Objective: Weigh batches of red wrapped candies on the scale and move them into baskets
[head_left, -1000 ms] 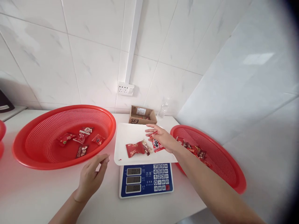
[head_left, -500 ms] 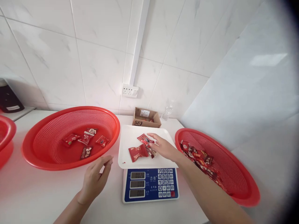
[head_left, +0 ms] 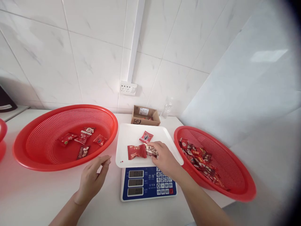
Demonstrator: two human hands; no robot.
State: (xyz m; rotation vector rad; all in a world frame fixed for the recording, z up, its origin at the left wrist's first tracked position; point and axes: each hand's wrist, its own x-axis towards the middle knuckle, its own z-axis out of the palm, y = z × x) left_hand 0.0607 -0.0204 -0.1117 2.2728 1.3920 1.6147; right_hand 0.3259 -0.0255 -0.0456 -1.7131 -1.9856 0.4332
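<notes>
On the white pan of a digital scale lie three small wrapped snack packets. My right hand reaches over the pan, its thumb and fingers closing around a brown-and-white snack packet that they partly cover. A larger red packet touches that one on its left. Behind them rests a small red packet with dark lettering. My left hand hovers left of the scale, fingers loosely curled with a gap to the thumb, and nothing shows in it. My right hand hides part of the scale's keypad.
A red mesh basket on the left holds several packets; another red basket on the right holds a heap of them. Behind the scale stand an open cardboard box and a clear plastic bottle. Another red rim shows far left.
My right hand has moved down and toward me, from the red packet at the back to the brown-and-white one. The red packet has turned. My left hand stays nearly still.
</notes>
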